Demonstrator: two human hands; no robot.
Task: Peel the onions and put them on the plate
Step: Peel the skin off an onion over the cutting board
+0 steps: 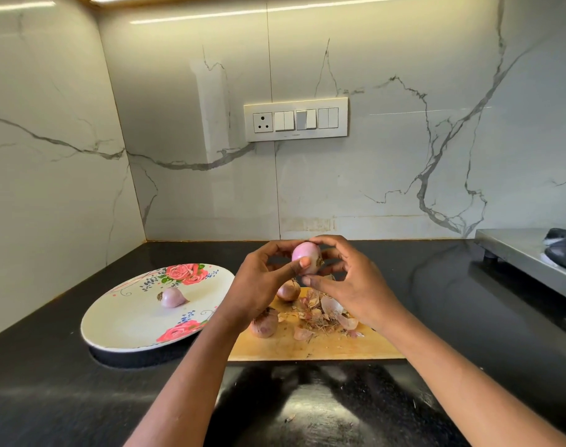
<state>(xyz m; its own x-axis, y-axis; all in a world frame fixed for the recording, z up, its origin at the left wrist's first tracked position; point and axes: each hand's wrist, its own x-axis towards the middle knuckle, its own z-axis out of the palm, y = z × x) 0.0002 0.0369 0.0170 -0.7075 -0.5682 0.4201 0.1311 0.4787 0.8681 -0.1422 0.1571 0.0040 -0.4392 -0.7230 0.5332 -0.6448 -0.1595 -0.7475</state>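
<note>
Two hands hold one onion raised above the board, near the wall. It looks almost fully peeled, pink and smooth, with the root tuft facing right. Left hand has its grip curled round the onion, thumb across the front; right hand pinches at the root end from above and below. One peeled onion lies on the plate; two unpeeled ones sit on the board beside the skins. Next, probably: clear any last skin, then carry it left to the plate.
</note>
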